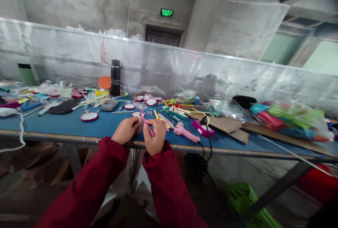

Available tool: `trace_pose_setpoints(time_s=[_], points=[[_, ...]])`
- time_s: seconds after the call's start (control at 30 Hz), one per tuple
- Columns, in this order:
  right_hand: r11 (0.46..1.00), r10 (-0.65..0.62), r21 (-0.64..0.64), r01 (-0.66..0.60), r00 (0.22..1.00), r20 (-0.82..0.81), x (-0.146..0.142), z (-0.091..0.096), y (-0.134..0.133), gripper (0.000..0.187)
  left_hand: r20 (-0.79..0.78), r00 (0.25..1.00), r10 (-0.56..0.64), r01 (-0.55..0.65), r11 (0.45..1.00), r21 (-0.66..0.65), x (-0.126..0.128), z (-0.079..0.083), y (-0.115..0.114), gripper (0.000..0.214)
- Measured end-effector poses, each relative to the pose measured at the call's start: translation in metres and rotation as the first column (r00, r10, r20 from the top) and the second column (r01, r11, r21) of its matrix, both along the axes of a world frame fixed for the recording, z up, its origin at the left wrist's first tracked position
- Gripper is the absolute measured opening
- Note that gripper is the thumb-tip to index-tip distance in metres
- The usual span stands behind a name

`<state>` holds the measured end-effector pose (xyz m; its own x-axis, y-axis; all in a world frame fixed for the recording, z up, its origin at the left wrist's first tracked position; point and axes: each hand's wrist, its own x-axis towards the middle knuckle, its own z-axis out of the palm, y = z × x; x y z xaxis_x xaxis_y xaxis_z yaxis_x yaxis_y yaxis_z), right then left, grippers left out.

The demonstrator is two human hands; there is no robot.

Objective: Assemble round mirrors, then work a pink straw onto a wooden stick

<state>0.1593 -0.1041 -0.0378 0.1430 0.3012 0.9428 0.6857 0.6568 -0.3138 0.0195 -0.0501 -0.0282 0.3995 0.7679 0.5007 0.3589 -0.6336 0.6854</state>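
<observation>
My right hand [155, 135] is closed on a slim purple stick [147, 125], perhaps a pen, which slants up to the left. At its upper end, my left hand [127, 130] pinches something small and tan that I cannot make out. Both hands are above the front edge of the blue table [111, 124]. Just right of them lie several yellow and pale sticks [165, 120], then a pink glue gun [187, 133] with a black cable. Behind the hands are round red-rimmed lids [129, 106] and scattered small colourful bits [144, 107].
A black bottle [115, 78] stands by the perforated metal screen [163, 68]. Toward the right are a purple box [203, 128], cardboard [224, 124] and bagged colourful material [290, 117]. A dark phone [64, 106] and a white cable [22, 133] lie left.
</observation>
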Motion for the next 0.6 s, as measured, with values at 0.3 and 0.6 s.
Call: trace_pose_setpoints(time_s=[0.3, 0.6], points=[[1.0, 0.004, -0.03, -0.003, 0.999, 0.032, 0.0004, -0.0009, 0.0001, 0.006, -0.004, 1.0, 0.0, 0.0, 1.0, 0.018, 0.0, -0.0001, 0.0005, 0.027], [1.0, -0.005, -0.019, 0.006, 1.0, 0.012, 0.0, 0.0015, -0.0003, 0.006, 0.007, 1.0, -0.006, 0.006, 1.0, -0.002, 0.0004, -0.0003, 0.0003, 0.027]])
